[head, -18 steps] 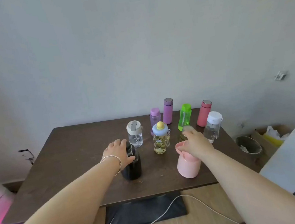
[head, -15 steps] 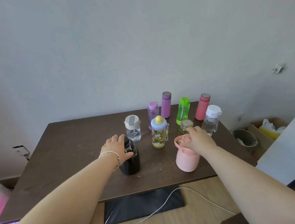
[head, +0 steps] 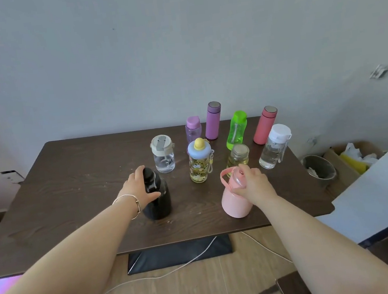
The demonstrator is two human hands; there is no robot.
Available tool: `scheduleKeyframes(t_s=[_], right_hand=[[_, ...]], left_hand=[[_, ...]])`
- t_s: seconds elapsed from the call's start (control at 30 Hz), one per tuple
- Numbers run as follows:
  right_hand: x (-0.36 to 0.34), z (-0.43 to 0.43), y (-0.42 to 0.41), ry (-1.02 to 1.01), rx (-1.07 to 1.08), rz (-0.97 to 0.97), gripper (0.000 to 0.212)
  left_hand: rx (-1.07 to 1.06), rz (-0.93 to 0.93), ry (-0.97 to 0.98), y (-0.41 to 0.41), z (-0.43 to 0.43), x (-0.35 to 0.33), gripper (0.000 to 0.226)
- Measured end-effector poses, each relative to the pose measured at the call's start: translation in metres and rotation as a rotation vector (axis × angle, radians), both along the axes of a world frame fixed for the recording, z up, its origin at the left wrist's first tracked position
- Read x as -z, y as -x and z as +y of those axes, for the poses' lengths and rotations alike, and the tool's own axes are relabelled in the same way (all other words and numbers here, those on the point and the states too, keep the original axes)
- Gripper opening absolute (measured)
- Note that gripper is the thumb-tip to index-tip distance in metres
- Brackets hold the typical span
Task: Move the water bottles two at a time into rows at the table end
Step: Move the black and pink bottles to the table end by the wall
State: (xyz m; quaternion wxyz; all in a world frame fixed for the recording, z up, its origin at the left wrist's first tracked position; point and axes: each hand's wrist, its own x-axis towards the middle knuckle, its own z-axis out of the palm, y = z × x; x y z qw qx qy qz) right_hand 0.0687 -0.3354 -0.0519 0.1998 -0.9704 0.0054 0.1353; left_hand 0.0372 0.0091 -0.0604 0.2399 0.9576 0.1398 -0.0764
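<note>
A pair of bottles is being taken up at the near side of the dark table (head: 71, 185), so the step in hand is judged to be the grasp before a carry. On the left, the black bottle (head: 158, 199) is clasped at its shoulder by the left hand (head: 136, 189), fingers curled round the far side and thumb laid across the front; its contents cannot be told through the dark wall. Further right and beyond it, a clear bottle with a beige lid (head: 163, 155) is seen nearly empty, and a cartoon-printed bottle with a blue and yellow cap (head: 199, 164) is seen tinted yellow, its fill unclear. Behind these a lilac bottle (head: 193, 128) and a purple flask (head: 213, 120) are stood near the far edge. At the near right, the pink bottle (head: 235, 200) is gripped about its neck and lid by the right hand (head: 255, 185), fingers closed under the looped handle. Just beyond it a small yellowish bottle with a metal lid (head: 237, 157) is placed, then a green bottle (head: 237, 129), a red flask (head: 265, 125) and a clear white-capped bottle (head: 274, 147), apparently empty. Next, both held bottles are judged to need lifting straight up and setting down in line with the standing ones, without neighbours being knocked
</note>
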Motion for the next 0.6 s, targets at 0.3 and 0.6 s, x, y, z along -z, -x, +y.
scheduleKeyframes(t_s=[0.3,0.6], right_hand=[[0.022,-0.01,-0.001,-0.149,0.011,-0.034,0.093],[0.029,-0.005,-0.006,-0.168,0.057,-0.096,0.091]], left_hand=[[-0.149,-0.163,0.199,0.002,-0.012,0.013,0.093],[-0.21,-0.274,0.207,0.007,-0.015,0.016,0.086]])
